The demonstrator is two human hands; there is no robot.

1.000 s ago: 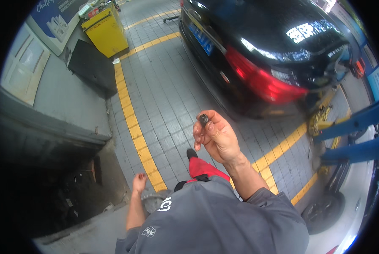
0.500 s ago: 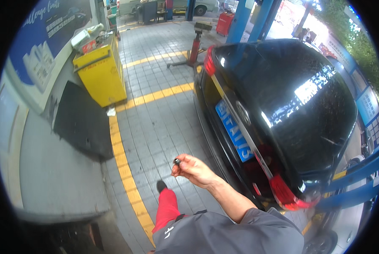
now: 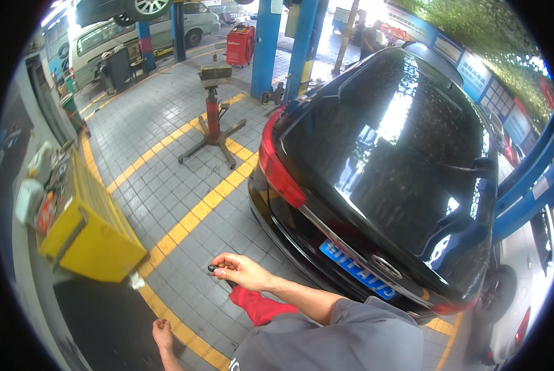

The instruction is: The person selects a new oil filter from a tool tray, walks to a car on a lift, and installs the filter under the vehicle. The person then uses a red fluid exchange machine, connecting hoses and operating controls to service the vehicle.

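Between the thumb and fingers of my right hand (image 3: 240, 272) is a small, dark, rounded part (image 3: 213, 268), too small to name. That hand is raised in front of me, behind the rear of a black car (image 3: 376, 185) and apart from it. Lower on the left is my left hand (image 3: 162, 334), its fingers curled closed; whether they hold anything is hidden. Beyond it, a dark flat panel (image 3: 98, 315) lies below the yellow tool cart (image 3: 98, 241).
Tools and bottles lie on the cart. A red stand with splayed legs (image 3: 213, 120) is ahead, near a blue lift post (image 3: 266, 49) and a red cabinet (image 3: 240, 46). Yellow lines (image 3: 190, 219) cross the tiled floor. A person (image 3: 371, 40) stands beyond the car.
My view has shifted forward, with the cart and the red stand now nearer. My left hand has come into view. The right hand still grips the small dark part.
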